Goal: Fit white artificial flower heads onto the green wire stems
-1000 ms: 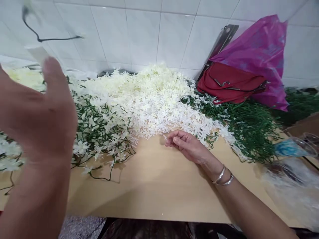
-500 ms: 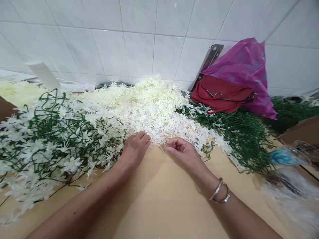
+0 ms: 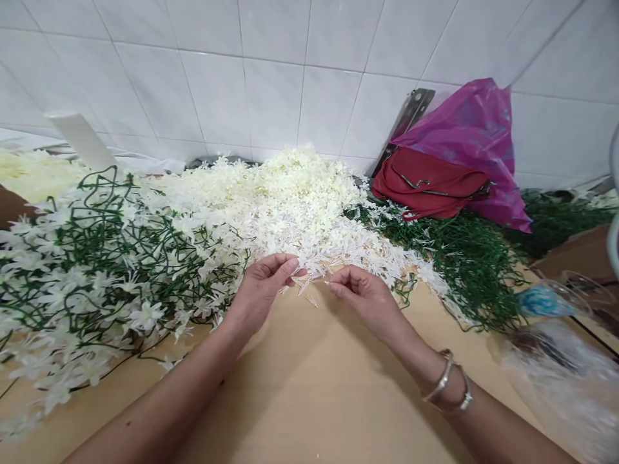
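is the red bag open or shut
Cannot tell for sure. The red bag lies on its side against the wall, half under a pink plastic bag; its flap looks down, but no opening shows.

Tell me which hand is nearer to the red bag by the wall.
Right. The right hand lies below-left of the red bag, at the flower pile's edge; the left hand is further left, beyond it.

bright even light, soft shadows, edges stretched and blurred.
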Available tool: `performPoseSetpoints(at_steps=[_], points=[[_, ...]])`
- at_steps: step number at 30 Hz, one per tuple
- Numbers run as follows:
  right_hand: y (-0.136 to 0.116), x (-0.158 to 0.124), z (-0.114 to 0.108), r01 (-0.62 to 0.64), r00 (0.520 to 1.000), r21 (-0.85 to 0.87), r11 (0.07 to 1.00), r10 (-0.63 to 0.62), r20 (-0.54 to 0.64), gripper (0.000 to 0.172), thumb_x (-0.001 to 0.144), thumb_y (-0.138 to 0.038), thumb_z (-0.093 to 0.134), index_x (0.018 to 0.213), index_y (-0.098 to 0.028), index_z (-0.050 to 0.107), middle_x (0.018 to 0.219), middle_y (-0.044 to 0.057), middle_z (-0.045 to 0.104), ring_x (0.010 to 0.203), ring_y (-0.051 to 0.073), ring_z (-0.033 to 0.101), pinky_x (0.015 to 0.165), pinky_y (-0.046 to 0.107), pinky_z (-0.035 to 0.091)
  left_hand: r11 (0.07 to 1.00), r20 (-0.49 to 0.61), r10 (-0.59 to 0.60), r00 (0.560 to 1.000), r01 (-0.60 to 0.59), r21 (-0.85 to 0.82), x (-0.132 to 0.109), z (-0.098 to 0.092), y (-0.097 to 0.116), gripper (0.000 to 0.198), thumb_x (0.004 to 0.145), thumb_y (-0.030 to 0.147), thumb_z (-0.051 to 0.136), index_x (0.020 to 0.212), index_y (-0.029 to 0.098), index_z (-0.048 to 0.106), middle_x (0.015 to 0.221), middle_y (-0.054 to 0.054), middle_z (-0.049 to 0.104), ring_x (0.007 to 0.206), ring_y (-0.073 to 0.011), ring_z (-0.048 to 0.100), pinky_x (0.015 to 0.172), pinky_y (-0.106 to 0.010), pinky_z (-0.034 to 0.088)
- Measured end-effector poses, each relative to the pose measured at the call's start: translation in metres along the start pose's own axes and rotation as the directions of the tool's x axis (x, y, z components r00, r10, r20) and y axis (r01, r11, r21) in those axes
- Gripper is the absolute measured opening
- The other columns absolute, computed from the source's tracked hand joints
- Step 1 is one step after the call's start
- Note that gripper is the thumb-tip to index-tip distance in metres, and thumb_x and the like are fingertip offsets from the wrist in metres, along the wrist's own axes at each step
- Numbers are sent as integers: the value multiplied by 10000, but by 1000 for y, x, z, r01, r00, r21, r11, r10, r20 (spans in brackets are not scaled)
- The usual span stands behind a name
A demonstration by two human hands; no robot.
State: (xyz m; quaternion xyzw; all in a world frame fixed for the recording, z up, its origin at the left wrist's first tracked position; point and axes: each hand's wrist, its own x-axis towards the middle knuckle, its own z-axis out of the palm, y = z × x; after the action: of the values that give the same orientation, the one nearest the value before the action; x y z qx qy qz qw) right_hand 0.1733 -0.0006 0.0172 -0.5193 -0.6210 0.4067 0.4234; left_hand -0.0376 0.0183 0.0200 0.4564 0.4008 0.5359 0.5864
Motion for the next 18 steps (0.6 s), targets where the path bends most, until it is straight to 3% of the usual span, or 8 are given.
performPoseSetpoints(at_steps=[4, 8, 13, 18], points=[[-35, -1, 5, 82, 996, 52, 995, -79, -51, 110, 883, -317, 708, 882, -208, 720, 793, 15, 693, 758, 180, 602, 738, 321, 460, 913, 51, -214, 976, 218, -344, -2, 5, -7, 348, 672, 407, 964, 825, 181, 747, 858, -16, 774, 909, -161, 766, 764, -212, 545], [-48, 0, 27, 150, 978, 72, 986, -137, -159, 33, 872, -246, 697, 872, -215, 706, 794, 21, 713, 770, 180, 626, 764, 319, 477, 876, 74, -245, 967, 253, -411, -4, 6, -11, 343, 650, 359, 986, 854, 184, 772, 905, -16, 785, 878, -132, 754, 747, -193, 553], [-33, 1, 41, 149, 966, 85, 985, -127, -224, 54, 841, -221, 707, 863, -219, 658, 796, 3, 680, 753, 164, 618, 737, 302, 484, 936, 67, -168, 983, 181, -303, -3, 4, -18, 371, 685, 421, 953, 941, 199, 804, 882, -10, 763, 829, -129, 707, 750, -222, 559], [-24, 0, 40, 134, 970, 71, 988, -116, -213, 90, 827, -203, 704, 877, -218, 630, 760, -22, 642, 704, 146, 591, 695, 287, 477, 1000, 106, -5, 994, 5, 6, -2, 2, -20, 296, 855, 446, 811, 1024, 204, 823, 905, -33, 786, 813, -148, 673, 764, -252, 563]])
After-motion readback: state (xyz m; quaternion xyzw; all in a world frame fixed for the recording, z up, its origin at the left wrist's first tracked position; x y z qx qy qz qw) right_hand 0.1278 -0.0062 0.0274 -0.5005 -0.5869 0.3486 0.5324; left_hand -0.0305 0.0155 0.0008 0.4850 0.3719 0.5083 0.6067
